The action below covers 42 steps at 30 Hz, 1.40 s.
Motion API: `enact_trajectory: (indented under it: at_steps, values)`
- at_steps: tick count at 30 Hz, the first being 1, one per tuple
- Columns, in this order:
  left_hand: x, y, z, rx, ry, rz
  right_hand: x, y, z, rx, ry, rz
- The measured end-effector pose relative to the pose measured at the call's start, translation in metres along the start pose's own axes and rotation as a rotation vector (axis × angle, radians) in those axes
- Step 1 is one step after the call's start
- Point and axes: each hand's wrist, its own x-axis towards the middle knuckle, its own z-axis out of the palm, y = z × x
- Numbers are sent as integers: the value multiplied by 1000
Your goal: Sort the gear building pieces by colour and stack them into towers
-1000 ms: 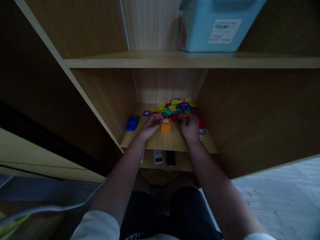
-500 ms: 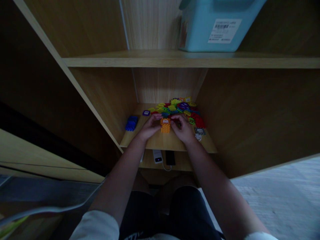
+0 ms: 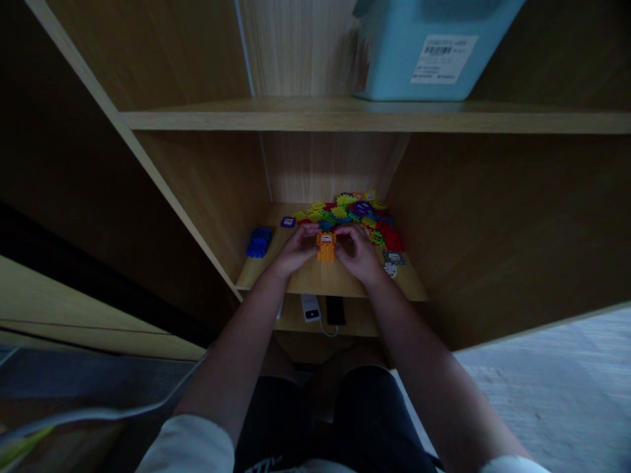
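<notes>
An orange block cube (image 3: 326, 247) built of toothed plastic tiles stands on the lower wooden shelf (image 3: 320, 279). My left hand (image 3: 296, 248) grips its left side with curled fingers. My right hand (image 3: 360, 253) closes on its right side and top. Behind both hands lies a heap of loose coloured tiles (image 3: 352, 211), yellow, green, red and purple. A blue block stack (image 3: 259, 242) sits apart at the shelf's left.
A light blue storage bin (image 3: 424, 49) with a barcode label stands on the upper shelf (image 3: 345, 118). A white device (image 3: 311, 307) and a black one (image 3: 336, 310) lie on a lower ledge. Wooden side walls close in the compartment. Grey floor lies to the right.
My right hand came leftwards from the tile heap to the orange cube and closed on it. The left hand stayed on the cube's left side.
</notes>
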Motion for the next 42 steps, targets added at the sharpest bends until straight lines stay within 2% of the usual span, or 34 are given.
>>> enact_trajectory:
  at_steps: [11, 13, 17, 19, 22, 25, 27, 38, 42]
  values:
    - [0, 2, 1, 5, -1, -6, 0, -1, 0, -3, -17, 12]
    - [-1, 3, 1, 16, 9, -2, -1, 2, -2, -62, 41, 58]
    - [-2, 6, 1, 13, 51, -9, -3, 17, -9, -303, 300, 222]
    - [-3, 7, 1, 10, 73, -8, -4, 26, -10, -385, 358, 290]
    - [-3, 9, 1, 21, 103, -7, -7, 35, -5, -423, 270, 344]
    - [-3, 10, 2, 35, 111, -13, -9, 37, 3, -456, 152, 317]
    - [-4, 11, 2, 37, 115, -13, -11, 35, 7, -497, 120, 310]
    - [-3, 12, 3, 35, 107, -23, -12, 35, 11, -481, 101, 358]
    - [-2, 12, 2, 33, 112, -15, -9, 34, 8, -470, 152, 307]
